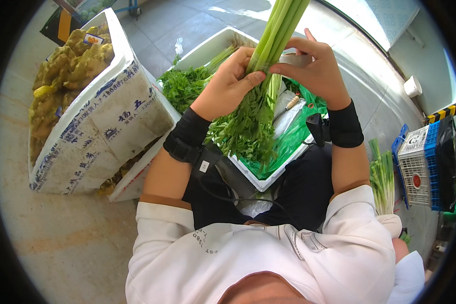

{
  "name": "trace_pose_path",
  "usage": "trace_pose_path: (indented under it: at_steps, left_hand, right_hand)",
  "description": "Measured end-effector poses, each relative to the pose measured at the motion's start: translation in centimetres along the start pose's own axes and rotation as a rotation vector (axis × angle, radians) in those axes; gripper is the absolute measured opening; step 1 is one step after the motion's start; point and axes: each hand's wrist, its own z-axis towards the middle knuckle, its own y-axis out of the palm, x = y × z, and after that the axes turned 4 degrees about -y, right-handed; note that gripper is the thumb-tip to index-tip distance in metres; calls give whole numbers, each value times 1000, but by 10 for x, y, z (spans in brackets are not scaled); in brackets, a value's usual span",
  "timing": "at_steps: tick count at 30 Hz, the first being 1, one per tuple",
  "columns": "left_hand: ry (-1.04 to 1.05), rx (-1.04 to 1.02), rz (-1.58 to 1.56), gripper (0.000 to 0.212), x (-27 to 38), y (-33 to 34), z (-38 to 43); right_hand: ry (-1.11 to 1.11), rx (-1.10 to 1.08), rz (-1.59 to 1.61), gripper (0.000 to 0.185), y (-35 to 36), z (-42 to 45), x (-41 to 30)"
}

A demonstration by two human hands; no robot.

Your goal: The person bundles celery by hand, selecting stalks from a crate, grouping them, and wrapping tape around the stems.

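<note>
A bunch of celery (276, 32) slants across the view, its pale green stalks at the top and its leaves (247, 129) hanging down. My left hand (231, 81) is closed around the stalks just above the leaves, thumb in front. On the other side of the bunch, my right hand (315, 64) holds a roll of tape (296, 59) in its curled fingers. Its thumb tip is at the stalks, where a clear shiny band (259, 62) crosses them. Below lies a white foam box (264, 185) lined with a green plastic bag (288, 148).
More celery (190, 78) lies in the box, beside a wooden-handled tool (292, 102). At left a printed foam carton (110, 114) holds ginger (72, 68). Scallions (382, 178) and plastic crates (414, 165) stand at right. Another person's white sleeve (408, 279) shows at lower right.
</note>
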Motion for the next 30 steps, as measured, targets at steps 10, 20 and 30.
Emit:
trace_pose_path:
  at_steps: [10,20,30]
  left_hand:
    - [-85,-184,-246,57,0,-7,3]
    - [-116,-17,-96,43,-4,-14,4]
    - [-78,104,-72,47,-10,-10,3]
  right_hand:
    - [234,-76,735,47,3,3,-11]
    - [238,132,578,44,19,3,-11]
    - [258,155,410,45,28,11,-31]
